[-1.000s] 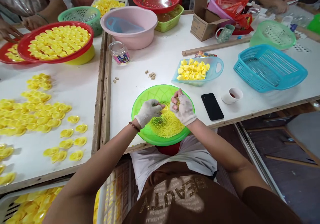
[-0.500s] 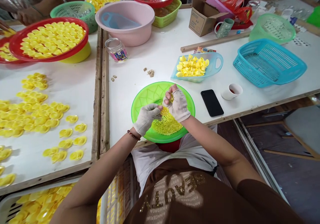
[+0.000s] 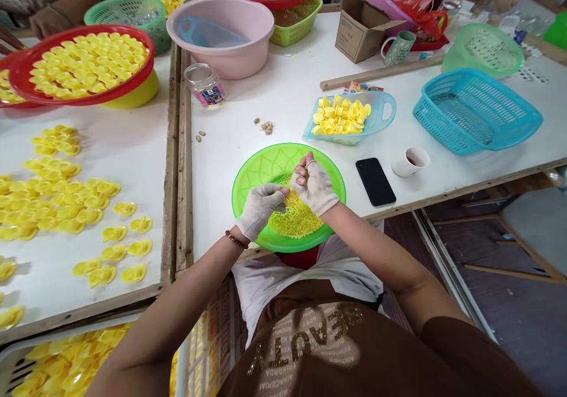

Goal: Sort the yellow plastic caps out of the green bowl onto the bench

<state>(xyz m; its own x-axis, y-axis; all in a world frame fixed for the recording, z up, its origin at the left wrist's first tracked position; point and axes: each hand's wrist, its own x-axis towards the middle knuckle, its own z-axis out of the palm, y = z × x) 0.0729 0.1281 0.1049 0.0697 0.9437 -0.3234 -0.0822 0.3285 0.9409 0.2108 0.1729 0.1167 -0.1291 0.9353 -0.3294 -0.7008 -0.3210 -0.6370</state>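
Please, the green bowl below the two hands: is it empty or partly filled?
Partly filled: small yellow pieces lie heaped in the green bowl, while its far left shows bare green.

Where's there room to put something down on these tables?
Bare white patches: between the pink basin, cardboard box and blue scoop; and between the green bowl and wooden strip left of it. Yellow pieces crowd much of the left table.

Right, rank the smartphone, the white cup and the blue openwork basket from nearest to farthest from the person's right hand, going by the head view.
From the right hand:
1. Black smartphone, just to its right.
2. White cup, right of the phone.
3. Blue openwork basket, beyond the cup, farther right.
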